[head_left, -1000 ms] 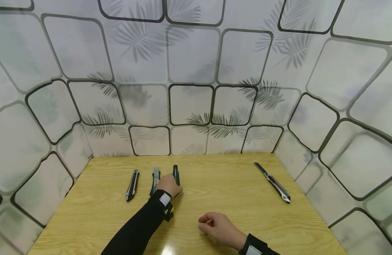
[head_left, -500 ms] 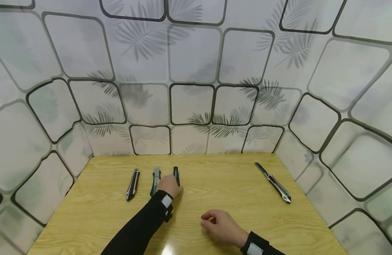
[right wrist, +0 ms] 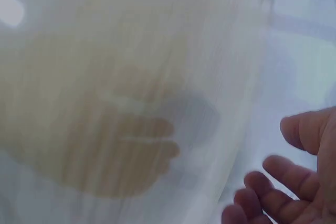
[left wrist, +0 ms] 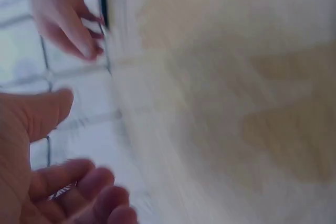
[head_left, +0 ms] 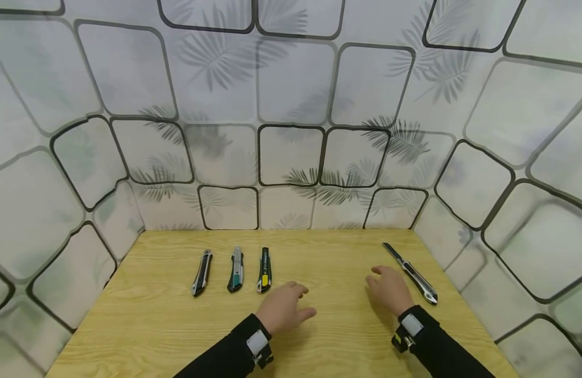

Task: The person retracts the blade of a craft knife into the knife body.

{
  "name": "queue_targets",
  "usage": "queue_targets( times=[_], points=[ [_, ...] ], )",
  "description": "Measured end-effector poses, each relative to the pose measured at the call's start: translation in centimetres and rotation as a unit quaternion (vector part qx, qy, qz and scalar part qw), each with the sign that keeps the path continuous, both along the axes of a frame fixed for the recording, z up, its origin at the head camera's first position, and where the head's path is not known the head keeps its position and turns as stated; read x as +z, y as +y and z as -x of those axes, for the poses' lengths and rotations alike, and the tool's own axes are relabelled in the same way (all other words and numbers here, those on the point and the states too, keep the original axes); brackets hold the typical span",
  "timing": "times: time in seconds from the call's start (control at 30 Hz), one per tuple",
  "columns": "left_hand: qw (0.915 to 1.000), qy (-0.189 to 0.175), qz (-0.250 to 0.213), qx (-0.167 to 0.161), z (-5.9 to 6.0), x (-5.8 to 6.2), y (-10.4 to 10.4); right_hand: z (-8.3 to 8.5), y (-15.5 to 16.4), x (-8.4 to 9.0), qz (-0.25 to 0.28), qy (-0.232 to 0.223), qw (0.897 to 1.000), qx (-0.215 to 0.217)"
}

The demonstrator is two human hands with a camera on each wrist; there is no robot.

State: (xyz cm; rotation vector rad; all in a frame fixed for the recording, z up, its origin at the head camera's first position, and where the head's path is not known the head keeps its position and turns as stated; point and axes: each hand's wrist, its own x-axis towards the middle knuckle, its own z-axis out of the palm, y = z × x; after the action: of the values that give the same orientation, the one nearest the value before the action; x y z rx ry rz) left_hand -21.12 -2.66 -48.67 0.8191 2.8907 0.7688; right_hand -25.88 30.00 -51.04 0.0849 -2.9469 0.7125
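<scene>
Nearest the camera, the left hand (head_left: 283,310) hovers over the wooden table (head_left: 144,320), fingers loosely spread, holding nothing. Further out, the right hand (head_left: 390,289) is likewise relaxed and empty, just beside the long utility knife (head_left: 411,273). Beyond the left hand lie three knives side by side: yellow-marked (head_left: 264,270), teal (head_left: 236,269), black (head_left: 201,273).

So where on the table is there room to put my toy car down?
The widest bare patch on the table lies between the yellow-marked knife and the knife with its blade out, beyond both hands. The near left corner is bare too. It is crowded at the left, where three knives lie in a row, and beside the right hand.
</scene>
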Motion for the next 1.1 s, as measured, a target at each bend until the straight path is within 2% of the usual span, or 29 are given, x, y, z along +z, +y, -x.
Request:
queue_targets(
  times=[0.1, 0.2, 0.33, 0.43, 0.6, 0.7, 0.77, 0.87, 1.0, 1.1],
  points=[
    [0.9971, -0.043, 0.004, -0.063, -1.5, 0.0, 0.8, 1.3, 4.5, -0.3, -0.058, 0.020, 0.997, -0.054],
    [0.9916, -0.069, 0.001, -0.109, -2.7, -0.2, 1.5, 1.9, 7.9, -0.6, -0.079, 0.002, 0.993, -0.088],
    [0.9855, -0.073, 0.010, -0.153, -3.6, -1.0, 2.3, 2.2, 9.9, -1.2, -0.089, -0.034, 0.990, -0.101],
    [0.9836, -0.076, 0.017, -0.163, -4.1, -1.3, 2.7, 2.4, 10.1, -1.5, -0.096, -0.046, 0.987, -0.121],
    [0.9849, -0.088, 0.013, -0.149, -4.4, -1.4, 2.8, 2.5, 9.8, -1.7, -0.082, -0.046, 0.985, -0.145],
    [0.9851, -0.108, -0.007, -0.134, -4.3, -1.6, 2.4, 2.1, 9.2, -1.6, -0.066, -0.042, 0.989, -0.122],
    [0.9837, -0.131, -0.038, -0.118, -4.2, -1.8, 2.0, 1.8, 8.3, -1.5, -0.043, -0.034, 0.994, -0.098],
    [0.9758, -0.163, -0.107, -0.099, -3.8, -1.9, 1.0, 1.3, 5.8, -1.0, 0.001, -0.023, 0.998, -0.061],
    [0.9625, -0.184, -0.185, -0.073, -3.2, -2.0, -0.6, 0.3, 1.5, -0.5, 0.048, -0.018, 0.999, -0.011],
    [0.9554, -0.198, -0.218, -0.022, -2.9, -1.7, -1.5, -0.9, -2.1, -0.1, 0.084, -0.024, 0.996, 0.026]
  ],
)
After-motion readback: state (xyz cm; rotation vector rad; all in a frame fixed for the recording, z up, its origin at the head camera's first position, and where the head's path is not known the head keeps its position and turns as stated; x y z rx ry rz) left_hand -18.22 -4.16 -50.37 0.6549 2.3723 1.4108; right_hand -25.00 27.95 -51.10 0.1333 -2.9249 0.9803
